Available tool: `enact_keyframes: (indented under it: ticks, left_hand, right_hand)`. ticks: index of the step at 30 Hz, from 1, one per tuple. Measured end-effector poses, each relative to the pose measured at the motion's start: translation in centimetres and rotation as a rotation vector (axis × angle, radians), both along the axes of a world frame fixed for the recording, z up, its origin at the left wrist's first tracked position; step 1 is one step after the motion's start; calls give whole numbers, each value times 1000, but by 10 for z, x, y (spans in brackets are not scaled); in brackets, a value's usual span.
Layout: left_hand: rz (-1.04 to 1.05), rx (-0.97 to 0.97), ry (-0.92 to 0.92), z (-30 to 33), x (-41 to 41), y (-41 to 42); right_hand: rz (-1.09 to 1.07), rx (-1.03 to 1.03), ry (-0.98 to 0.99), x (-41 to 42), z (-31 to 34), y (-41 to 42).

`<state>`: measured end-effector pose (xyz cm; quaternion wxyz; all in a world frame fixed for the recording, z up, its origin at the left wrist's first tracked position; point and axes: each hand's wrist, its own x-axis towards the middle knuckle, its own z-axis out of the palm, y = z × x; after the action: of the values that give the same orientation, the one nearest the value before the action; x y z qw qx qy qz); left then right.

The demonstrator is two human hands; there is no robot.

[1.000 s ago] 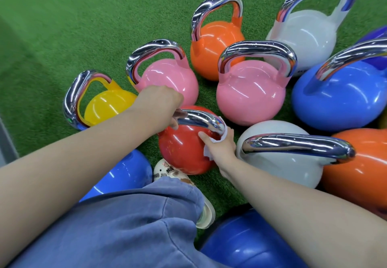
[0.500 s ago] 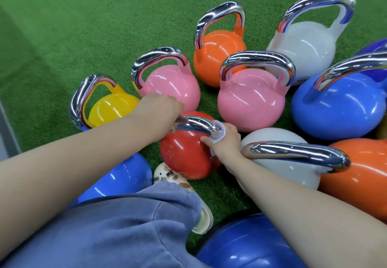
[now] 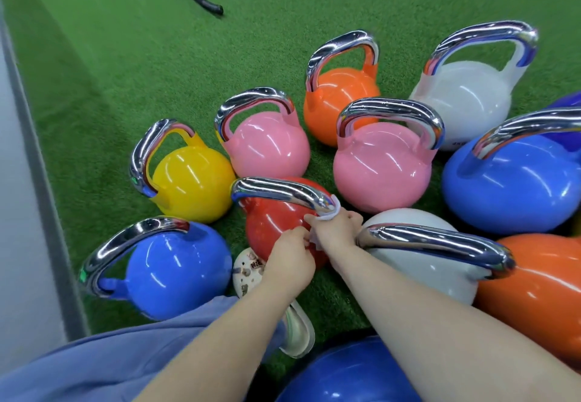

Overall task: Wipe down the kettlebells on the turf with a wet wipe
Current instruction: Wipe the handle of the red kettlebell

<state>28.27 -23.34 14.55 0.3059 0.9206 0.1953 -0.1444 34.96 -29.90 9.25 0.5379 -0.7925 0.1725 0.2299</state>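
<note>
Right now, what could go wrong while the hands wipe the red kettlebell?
The right hand holds the wet wipe at the end of the red kettlebell's handle, close to the white kettlebell, so fingers might get pinched if either shifts. The left hand has only a light hold on the wipe's lower end, so it might slip loose.

Both bare forearms reach forward and converge. The right hand has its fingers curled, pinching a white wipe. The left hand sits just beside it, fingers curled toward the wipe's lower edge.
</note>
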Motion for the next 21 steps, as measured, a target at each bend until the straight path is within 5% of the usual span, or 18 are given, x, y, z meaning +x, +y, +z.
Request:
enact_keyframes:
  ticks: [5,14,21]
  left_hand:
    - [527,-457,-79,-16,-8,-24]
    - [541,-456,-186,-21,-11,-26]
    - [334,-398,-292,-29,-11,-32]
  right_hand:
    - [-80,210,147,-6,18,4]
    - [-47,479,78,-19,32,-7]
    - [-69,556,172,-25,39,-12]
